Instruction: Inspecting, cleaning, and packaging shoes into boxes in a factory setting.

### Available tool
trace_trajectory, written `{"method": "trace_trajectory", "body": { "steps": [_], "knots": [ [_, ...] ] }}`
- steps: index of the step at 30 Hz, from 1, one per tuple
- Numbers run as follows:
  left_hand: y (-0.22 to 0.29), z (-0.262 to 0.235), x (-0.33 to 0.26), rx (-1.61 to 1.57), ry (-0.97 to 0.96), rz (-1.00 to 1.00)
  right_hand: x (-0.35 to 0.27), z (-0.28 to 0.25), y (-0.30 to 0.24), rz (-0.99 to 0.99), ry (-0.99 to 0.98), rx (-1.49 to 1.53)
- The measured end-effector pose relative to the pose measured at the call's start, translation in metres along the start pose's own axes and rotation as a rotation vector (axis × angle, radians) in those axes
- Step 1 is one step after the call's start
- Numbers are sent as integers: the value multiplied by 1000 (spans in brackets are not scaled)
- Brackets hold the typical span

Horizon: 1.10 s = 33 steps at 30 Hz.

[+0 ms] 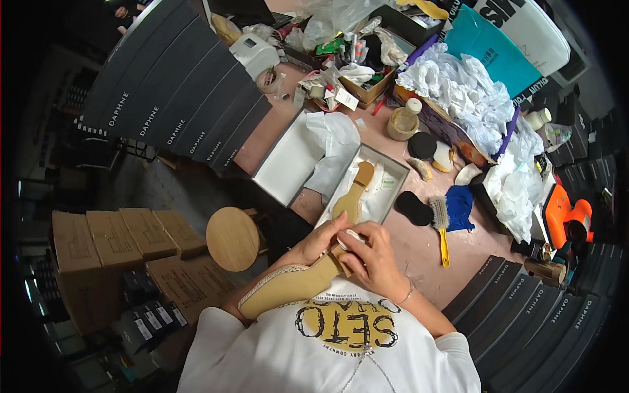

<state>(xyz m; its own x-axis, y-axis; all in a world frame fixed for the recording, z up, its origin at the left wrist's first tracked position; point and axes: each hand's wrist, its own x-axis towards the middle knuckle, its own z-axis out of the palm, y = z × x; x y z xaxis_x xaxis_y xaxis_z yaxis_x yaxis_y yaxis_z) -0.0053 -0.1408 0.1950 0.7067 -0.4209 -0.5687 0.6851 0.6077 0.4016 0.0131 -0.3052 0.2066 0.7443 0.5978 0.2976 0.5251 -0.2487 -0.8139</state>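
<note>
A tan-soled shoe lies sole up against my shirt, toe toward my left forearm and heel toward the table. My left hand is closed round its heel end. My right hand pinches a small white wad at the shoe's heel; whether it is cloth or sponge I cannot tell. Just beyond my hands, a second tan-soled shoe lies sole up in an open grey-and-white shoebox with white paper. The box's lid sits to its left, tissue paper spilling from it.
To the right lie a yellow-handled brush, a blue cloth, a black oval pad and a jar. Dark shoeboxes are stacked at left and lower right. A round wooden stool stands left.
</note>
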Motion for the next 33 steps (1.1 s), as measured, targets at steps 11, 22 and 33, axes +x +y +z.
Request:
{"method": "trace_trajectory", "body": {
  "steps": [11,22,33],
  "knots": [
    [-21,-27,-4,109,-15,-72,-10,-21,-1,423,-103,505],
    [-28,-40,-10,114,1,-77,-16,-4,-8,-44,-192,-82],
    [-16,-32,2,248,10,-158,-4,-13,20,60,-407,99]
  ]
}}
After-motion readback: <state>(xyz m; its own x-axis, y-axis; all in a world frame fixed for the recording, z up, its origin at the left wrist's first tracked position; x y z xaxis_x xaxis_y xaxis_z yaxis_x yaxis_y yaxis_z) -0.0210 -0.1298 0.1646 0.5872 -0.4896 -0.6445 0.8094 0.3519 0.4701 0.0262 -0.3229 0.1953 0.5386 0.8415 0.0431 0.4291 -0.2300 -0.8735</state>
